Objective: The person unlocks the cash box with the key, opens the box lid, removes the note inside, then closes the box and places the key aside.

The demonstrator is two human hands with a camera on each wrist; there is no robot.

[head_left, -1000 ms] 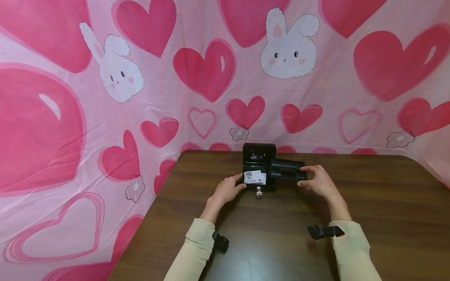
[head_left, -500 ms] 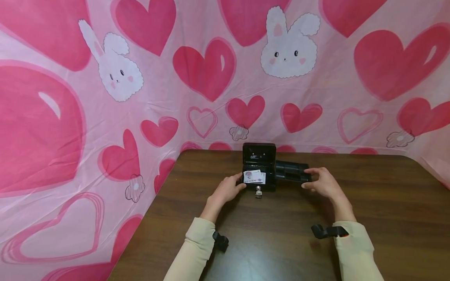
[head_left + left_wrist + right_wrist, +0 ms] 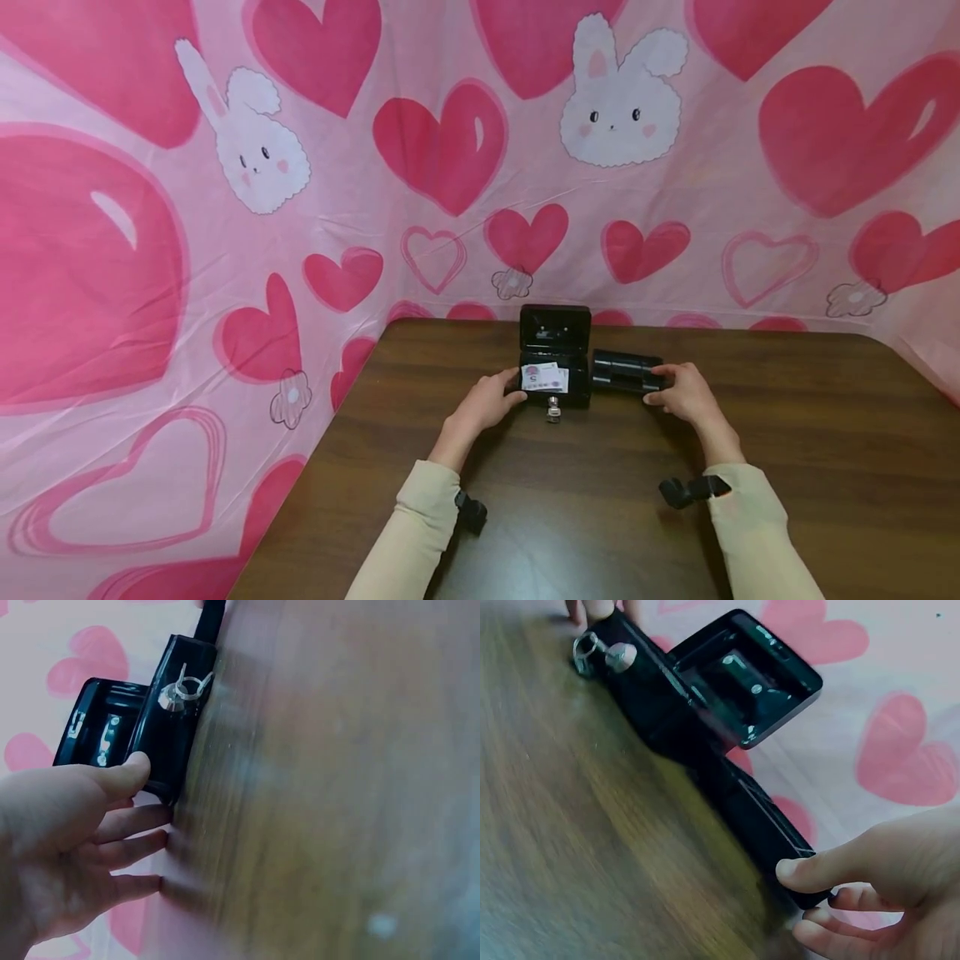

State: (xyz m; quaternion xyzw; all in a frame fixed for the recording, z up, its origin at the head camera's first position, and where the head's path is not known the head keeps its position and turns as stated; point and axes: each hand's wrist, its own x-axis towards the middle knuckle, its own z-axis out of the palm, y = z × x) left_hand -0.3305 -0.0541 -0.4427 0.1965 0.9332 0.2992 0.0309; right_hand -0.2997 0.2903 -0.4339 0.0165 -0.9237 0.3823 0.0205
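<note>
A black cash box stands near the back of the table with its lid raised. Several banknotes lie inside, overlapping. From its front lock hang small keys on a ring. My left hand grips the box's left end, thumb on the top edge and fingers along the side in the left wrist view. Beside the box on the right is a black compartment tray, low over the tabletop. My right hand pinches the tray's right end between thumb and fingers, seen also in the right wrist view.
The brown wooden table reaches back to a pink cloth backdrop printed with hearts and rabbits. The raised lid stands close to this backdrop. Black wrist cameras jut from both sleeves.
My right hand has moved the tray rightward from the box's right edge and lowered it beside the box, leaving a narrow gap. My left hand has stayed on the box.
</note>
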